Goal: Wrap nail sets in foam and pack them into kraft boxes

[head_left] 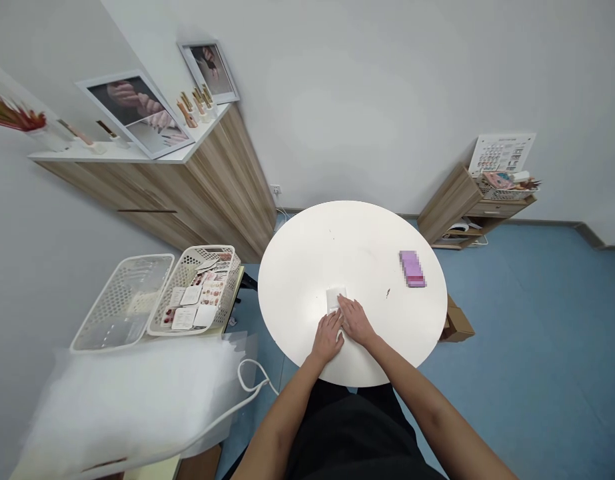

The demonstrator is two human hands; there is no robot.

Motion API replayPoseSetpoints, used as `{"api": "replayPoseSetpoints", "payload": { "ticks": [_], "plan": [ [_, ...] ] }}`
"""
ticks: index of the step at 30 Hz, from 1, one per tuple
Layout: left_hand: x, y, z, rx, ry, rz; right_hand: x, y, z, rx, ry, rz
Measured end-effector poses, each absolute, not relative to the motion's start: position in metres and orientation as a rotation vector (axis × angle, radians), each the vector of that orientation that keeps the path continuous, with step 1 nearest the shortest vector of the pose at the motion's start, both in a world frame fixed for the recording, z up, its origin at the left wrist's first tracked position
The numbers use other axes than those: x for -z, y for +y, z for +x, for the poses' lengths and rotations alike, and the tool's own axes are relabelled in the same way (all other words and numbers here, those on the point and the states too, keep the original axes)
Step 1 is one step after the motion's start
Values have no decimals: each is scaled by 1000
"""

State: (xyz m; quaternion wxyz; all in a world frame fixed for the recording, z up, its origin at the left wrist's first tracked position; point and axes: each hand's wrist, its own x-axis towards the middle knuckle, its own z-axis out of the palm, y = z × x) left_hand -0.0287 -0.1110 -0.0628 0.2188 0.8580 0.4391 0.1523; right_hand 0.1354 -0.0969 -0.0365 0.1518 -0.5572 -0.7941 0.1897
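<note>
Two hands, left (328, 337) and right (356, 321), rest fingers flat on a white packet (335, 299), long axis pointing forward.

**Round white table holds packet and pink block, with furniture around it**

A round white table (307, 267) carries a small white paper packet (336, 298) and, well apart, a blurred pink-lilac rectangular block (412, 269). Nearby, a wood-grain cabinet (232, 180) bears framed nail photographs (137, 113), and a pale side table (238, 283) holds perforated white plastic baskets (187, 273). A brown cardboard box (457, 321) sits on the blue floor (512, 320).
</note>
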Motion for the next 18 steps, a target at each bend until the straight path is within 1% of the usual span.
{"api": "replayPoseSetpoints", "payload": {
  "ticks": [2,4,11,15,18],
  "plan": [
    [62,-110,-33,-355,1176,2463,33,-93,138,-559,-2428,-1442],
    [65,-109,-35,-317,1162,2524,36,-89,139,-613,-2478,-1386],
    [74,-93,-36,-272,1147,2569,61,-78,155,-819,-2367,-1467],
    [65,-76,-46,-256,1017,2499,59,-75,164,-995,-2380,-1527],
    [51,-60,-55,-285,926,2392,54,-70,166,-1046,-2406,-1550]
  ]
}}
